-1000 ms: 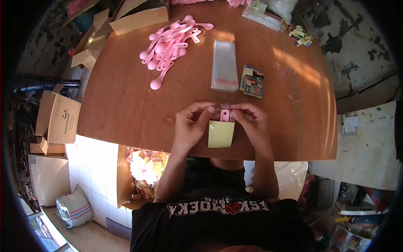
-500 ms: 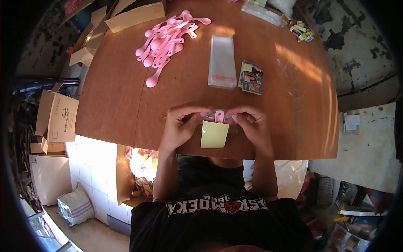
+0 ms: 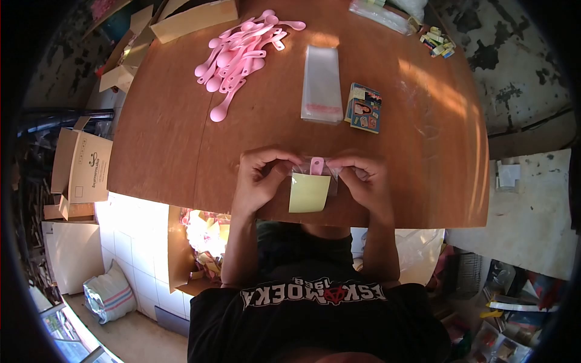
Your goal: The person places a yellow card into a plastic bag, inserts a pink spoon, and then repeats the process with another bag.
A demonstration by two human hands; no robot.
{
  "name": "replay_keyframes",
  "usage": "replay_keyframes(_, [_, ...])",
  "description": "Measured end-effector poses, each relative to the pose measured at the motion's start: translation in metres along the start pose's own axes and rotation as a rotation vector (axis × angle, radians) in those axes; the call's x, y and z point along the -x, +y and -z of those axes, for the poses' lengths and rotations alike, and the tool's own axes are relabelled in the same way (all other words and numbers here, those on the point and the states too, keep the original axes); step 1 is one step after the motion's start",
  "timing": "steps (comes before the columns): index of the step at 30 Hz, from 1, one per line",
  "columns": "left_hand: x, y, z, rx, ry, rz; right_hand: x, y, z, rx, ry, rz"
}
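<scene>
Near the table's front edge, my left hand and my right hand pinch opposite sides of a clear plastic bag. Inside it sits a pale yellow card, and a pink spoon handle with a slot shows above the card. The rest of that spoon is hidden behind the card. Farther off lie a stack of clear plastic bags, a small stack of printed cards and a heap of pink spoons.
The brown table has an open cardboard box at its far left edge. Small colourful packs lie at the far right beside a plastic packet. Below the left edge stands a box of wrapped items.
Both hands stay at the bag with little visible movement. The view has shifted slightly, so the things on the table appear a little higher.
</scene>
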State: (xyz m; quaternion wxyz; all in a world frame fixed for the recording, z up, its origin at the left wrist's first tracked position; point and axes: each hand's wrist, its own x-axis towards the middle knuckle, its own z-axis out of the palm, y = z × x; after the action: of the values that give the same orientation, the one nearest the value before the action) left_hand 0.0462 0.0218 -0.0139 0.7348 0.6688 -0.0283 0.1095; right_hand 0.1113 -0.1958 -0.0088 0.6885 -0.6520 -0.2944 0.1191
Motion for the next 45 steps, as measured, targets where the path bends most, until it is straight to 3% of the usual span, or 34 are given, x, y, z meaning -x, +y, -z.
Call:
replay_keyframes(3, [0.000,0.001,-0.002,0.119,0.001,-0.006,-0.001,-0.007,0.003,0.020,-0.031,-0.006])
replay_keyframes(9, [0.001,-0.007,-0.003,0.079,0.048,0.091,-0.001,-0.009,-0.006,-0.009,-0.060,-0.031])
replay_keyframes(13, [0.007,-0.002,0.001,0.042,-0.004,0.045,0.005,-0.008,-0.011,-0.041,-0.013,-0.057])
replay_keyframes(15, [0.013,0.013,-0.005,0.354,-0.043,0.052,0.009,-0.009,-0.014,-0.082,-0.021,-0.005])
replay_keyframes(17, [0.022,0.017,0.000,0.295,-0.107,0.058,0.013,-0.013,-0.016,-0.123,-0.025,0.050])
replay_keyframes(19, [0.039,0.014,0.010,0.111,-0.197,0.189,0.019,-0.022,-0.014,-0.010,-0.136,0.056])
replay_keyframes(23, [0.098,0.012,0.057,0.009,-0.341,0.107,0.034,-0.049,0.010,0.207,-0.243,0.038])
replay_keyframes(25, [0.130,0.012,0.086,-0.115,-0.381,0.224,0.042,-0.060,0.024,0.275,-0.220,0.027])
replay_keyframes(27, [0.166,-0.003,0.105,0.000,-0.154,0.518,0.048,-0.073,0.039,0.539,-0.204,-0.091])
replay_keyframes(29, [0.184,-0.013,0.123,-0.512,-0.087,0.790,0.045,-0.082,0.045,0.583,-0.206,-0.125])
replay_keyframes(31, [0.220,-0.040,0.138,-1.023,-0.052,0.761,0.035,-0.093,0.049,0.728,-0.306,-0.274])
replay_keyframes(34, [0.243,-0.074,0.157,-1.238,-0.156,0.659,0.003,-0.074,0.047,0.773,-0.312,-0.093])
replay_keyframes(35, [0.237,-0.075,0.155,-1.237,-0.153,0.657,-0.013,-0.068,0.047,0.799,-0.331,0.012])
replay_keyframes(37, [0.181,-0.044,0.122,-0.705,-0.178,0.835,-0.050,-0.045,0.045,0.879,-0.208,0.288])
replay_keyframes(42, [0.135,-0.015,0.063,-0.523,-0.472,0.523,-0.143,0.015,0.047,1.121,-0.181,0.472])
replay_keyframes(44, [0.131,-0.004,0.049,-0.531,-0.555,0.525,-0.161,0.016,0.043,1.115,-0.334,-0.018])
replay_keyframes(45, [0.133,-0.006,0.045,-0.507,-0.553,0.460,-0.166,0.018,0.043,1.114,-0.336,-0.007])
